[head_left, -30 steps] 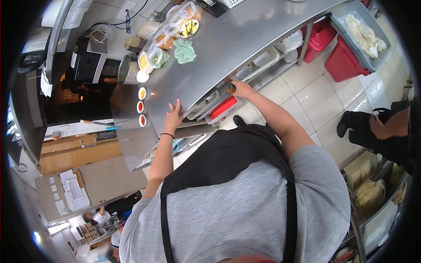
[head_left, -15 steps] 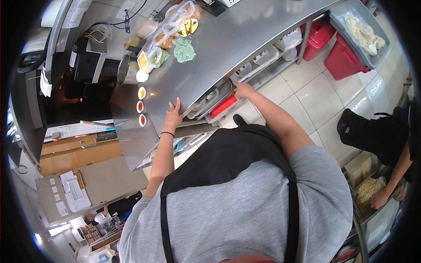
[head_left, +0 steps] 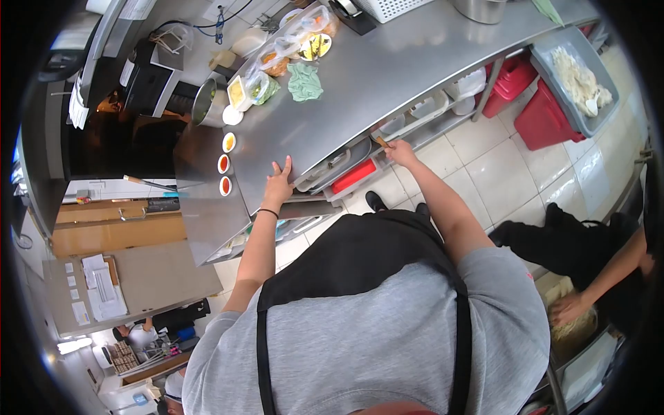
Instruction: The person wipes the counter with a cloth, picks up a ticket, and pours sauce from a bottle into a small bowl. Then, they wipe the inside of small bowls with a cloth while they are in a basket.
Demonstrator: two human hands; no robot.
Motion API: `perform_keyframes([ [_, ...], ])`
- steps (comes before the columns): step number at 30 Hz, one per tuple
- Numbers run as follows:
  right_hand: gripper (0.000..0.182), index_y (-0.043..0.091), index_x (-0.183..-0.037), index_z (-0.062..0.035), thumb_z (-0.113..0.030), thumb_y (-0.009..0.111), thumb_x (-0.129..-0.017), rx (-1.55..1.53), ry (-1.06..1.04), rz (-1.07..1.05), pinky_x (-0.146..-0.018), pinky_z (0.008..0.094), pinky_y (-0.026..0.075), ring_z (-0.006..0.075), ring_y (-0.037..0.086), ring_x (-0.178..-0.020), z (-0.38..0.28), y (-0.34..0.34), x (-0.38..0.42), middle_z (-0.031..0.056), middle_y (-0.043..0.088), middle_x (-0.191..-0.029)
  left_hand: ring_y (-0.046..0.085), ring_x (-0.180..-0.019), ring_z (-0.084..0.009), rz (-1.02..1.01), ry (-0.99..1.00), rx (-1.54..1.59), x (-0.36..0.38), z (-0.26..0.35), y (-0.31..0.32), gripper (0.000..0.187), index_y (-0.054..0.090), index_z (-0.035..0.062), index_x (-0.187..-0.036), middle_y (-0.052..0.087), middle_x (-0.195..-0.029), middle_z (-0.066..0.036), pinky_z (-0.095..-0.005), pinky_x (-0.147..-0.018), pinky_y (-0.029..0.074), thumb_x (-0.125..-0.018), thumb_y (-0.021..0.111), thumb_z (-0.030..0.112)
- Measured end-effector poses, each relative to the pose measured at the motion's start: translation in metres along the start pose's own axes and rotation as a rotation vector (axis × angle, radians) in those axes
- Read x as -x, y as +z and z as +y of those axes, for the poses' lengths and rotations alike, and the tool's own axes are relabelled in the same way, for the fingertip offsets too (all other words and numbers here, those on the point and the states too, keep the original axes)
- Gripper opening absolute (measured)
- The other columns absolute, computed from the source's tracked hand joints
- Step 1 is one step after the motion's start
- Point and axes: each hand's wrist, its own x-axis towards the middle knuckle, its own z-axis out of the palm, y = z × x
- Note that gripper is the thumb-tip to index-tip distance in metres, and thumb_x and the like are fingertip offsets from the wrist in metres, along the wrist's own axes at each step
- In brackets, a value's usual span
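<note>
My left hand (head_left: 279,183) rests at the front edge of the steel counter (head_left: 290,131), fingers spread, holding nothing. My right hand (head_left: 399,151) is at the shelf under the counter, closed around a short brown wooden-looking handle (head_left: 380,141); what it belongs to is hidden. Beside that hand, on the under-shelf, are a red container (head_left: 353,177) and a grey tray (head_left: 337,164). White plastic containers (head_left: 429,105) stand farther along the shelf. Three small sauce cups (head_left: 223,164) form a row on the counter beyond my left hand.
A green cloth (head_left: 305,81), bags of food (head_left: 274,63) and a steel pot (head_left: 210,102) stand toward the counter's back. Red bins (head_left: 544,117) and a grey tub (head_left: 588,114) are at the right. A co-worker's hand (head_left: 571,308) reaches into a food container on the lower right.
My right hand has drawn back slightly from the shelf, and the brown handle now shows in it. My left hand stays on the counter edge. The co-worker has moved leftward.
</note>
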Motion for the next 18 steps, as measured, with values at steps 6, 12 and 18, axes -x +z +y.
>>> perform_keyframes([
  [6, 0.018, 0.06, -0.082, 0.0039, -0.013, 0.058, -0.079, -0.164, -0.039, -0.02, -0.053, 0.0271, 0.045, 0.0125, 0.056, -0.057, -0.033, 0.001, -0.013, 0.0088, 0.061, -0.065, 0.037, -0.118, -0.0402, -0.01, -0.047, 0.008, 0.001, -0.002, 0.003, 0.082, 0.007, 0.0276, -0.139, 0.017, -0.136, -0.03, -0.0481, -0.1, 0.028, -0.075, 0.057, 0.012],
  [12, 0.024, 0.054, -0.092, 0.0062, -0.017, 0.05, -0.087, -0.465, -0.109, 0.126, -0.058, 0.0288, 0.052, 0.0178, 0.059, -0.065, -0.023, 0.03, -0.057, 0.013, 0.06, -0.083, 0.041, -0.115, -0.0396, 0.046, -0.022, 0.027, 0.0, -0.014, 0.013, 0.084, 0.007, 0.0264, -0.139, 0.016, -0.135, -0.032, -0.0489, -0.101, 0.025, -0.074, 0.058, 0.012],
  [18, 0.012, 0.058, -0.071, -0.0043, -0.012, 0.057, -0.081, -0.365, -0.105, -0.107, -0.049, 0.0219, 0.038, 0.0082, 0.049, -0.058, -0.007, 0.019, -0.031, 0.0007, 0.055, -0.065, 0.047, -0.11, -0.0369, -0.004, 0.048, 0.156, -0.002, -0.032, -0.002, 0.072, 0.027, 0.0228, -0.135, 0.027, -0.133, -0.027, -0.0437, -0.098, 0.031, -0.073, 0.063, 0.025],
])
